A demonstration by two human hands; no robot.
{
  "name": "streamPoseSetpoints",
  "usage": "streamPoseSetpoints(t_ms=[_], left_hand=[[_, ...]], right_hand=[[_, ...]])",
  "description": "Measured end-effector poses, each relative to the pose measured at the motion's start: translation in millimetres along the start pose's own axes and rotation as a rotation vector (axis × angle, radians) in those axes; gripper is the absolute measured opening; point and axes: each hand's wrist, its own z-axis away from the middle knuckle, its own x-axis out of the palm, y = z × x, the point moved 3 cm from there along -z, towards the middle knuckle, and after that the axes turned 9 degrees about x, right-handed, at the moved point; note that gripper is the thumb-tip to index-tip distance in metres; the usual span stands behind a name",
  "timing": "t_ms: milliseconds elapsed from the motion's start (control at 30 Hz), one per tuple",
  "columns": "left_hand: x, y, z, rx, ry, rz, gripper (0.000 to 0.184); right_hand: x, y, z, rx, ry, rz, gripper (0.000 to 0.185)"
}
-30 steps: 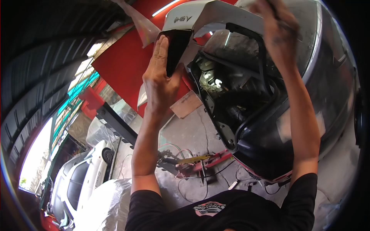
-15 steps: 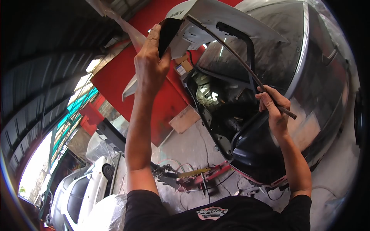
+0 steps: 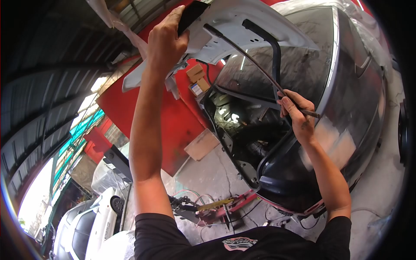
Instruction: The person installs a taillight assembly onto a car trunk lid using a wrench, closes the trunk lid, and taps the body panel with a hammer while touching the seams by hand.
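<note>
The raised trunk lid [image 3: 234, 17], pale grey on its inner side, spans the top of the head view. My left hand [image 3: 167, 41] is closed on a black wedge-shaped part [image 3: 191, 16] at the lid's edge, thumb underneath. Whether that part belongs to the lid I cannot tell. My right hand [image 3: 298, 112] grips a long dark metal rod [image 3: 249, 60] near its lower end. The rod slants up left, its far tip in front of the lid's inner side; contact there is unclear. Beside it, a curved black hinge arm [image 3: 275, 52] comes down from the lid.
Below the lid lies the open trunk [image 3: 255, 125] of a dark car [image 3: 364, 95] with bare, sanded patches. A red frame with a chain [image 3: 184, 201] stands on the concrete floor. Cardboard boxes [image 3: 197, 78] sit by a red panel [image 3: 160, 125]. A white car [image 3: 93, 221] is at lower left.
My left hand has moved up and slightly left, and the lid now sits further from the rod's tip in view. The right hand and rod have shifted a little left.
</note>
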Motion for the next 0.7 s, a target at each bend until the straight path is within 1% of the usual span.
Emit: streamPoseSetpoints(t_ms=[33,67,133,233,367,467,533,567,633,700], left_hand=[[0,2,-5,0.047,0.009,0.036,0.060],[-2,2,-8,0.046,0.011,0.037,0.060],[-3,3,-15,-0.090,-0.111,0.042,0.056],[-2,3,-22,-0.097,-0.091,0.038,0.060],[0,1,-26,-0.112,-0.095,0.059,0.058],[-5,5,-30,-0.085,-0.097,0.028,0.058],[-7,10,-32,-0.221,-0.129,0.126,0.057],[-4,6,-31,-0.222,-0.129,0.127,0.057],[-1,2,-31,-0.054,-0.054,0.081,0.056],[2,-2,-30,-0.055,-0.060,0.057,0.056]], right_hand=[[0,0,-3,0.000,0.000,0.002,0.027],[-1,0,-6,-0.015,0.007,0.011,0.026],[-2,-1,-12,-0.029,0.016,0.015,0.026],[-1,-3,-22,-0.060,0.024,0.008,0.025],[2,-5,-34,-0.079,0.015,-0.011,0.025],[2,-4,-37,-0.094,0.008,-0.011,0.025],[3,-2,-38,-0.098,0.003,-0.016,0.025],[4,-2,-39,-0.100,-0.007,-0.011,0.025],[3,0,-39,-0.104,-0.014,-0.006,0.025],[3,4,-40,-0.122,0.016,0.058,0.027]])
